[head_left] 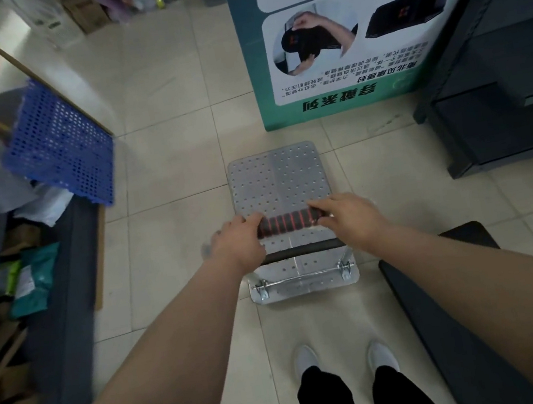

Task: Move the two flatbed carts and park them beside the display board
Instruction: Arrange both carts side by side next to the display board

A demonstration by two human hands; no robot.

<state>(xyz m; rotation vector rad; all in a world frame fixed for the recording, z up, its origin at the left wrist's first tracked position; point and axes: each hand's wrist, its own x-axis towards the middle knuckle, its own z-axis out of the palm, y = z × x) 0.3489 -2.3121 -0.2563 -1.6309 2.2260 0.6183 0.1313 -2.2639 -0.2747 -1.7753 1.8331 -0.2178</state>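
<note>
Small flatbed cart (279, 183) at centre of tiled floor (171, 167), just short of display board (338, 41), deck nose near board's lower left corner. Both hands closed over cart handle (287, 224): left hand (238, 240) wrapped on left end, right hand (351, 215) curled over right end, fingers on top. Deck: silver sheet metal w/ rows of small punched dimples, rounded corners, hinge rod & brackets at near edge. Handle: black ribbed grip w/ red rings, second black bar below. Probably best done w/ even push from both hands, slow roll, steering deck left of board's edge so as to park alongside w/o clipping it. Board: glossy printed panel, teal border, upside-down text. Dark shelving unit (496, 94) to right; blue perforated plastic crate (58, 145) to left, blurred. Possibly second cart: flat black slab (445, 313) at right foot, cannot tell for sure.
</note>
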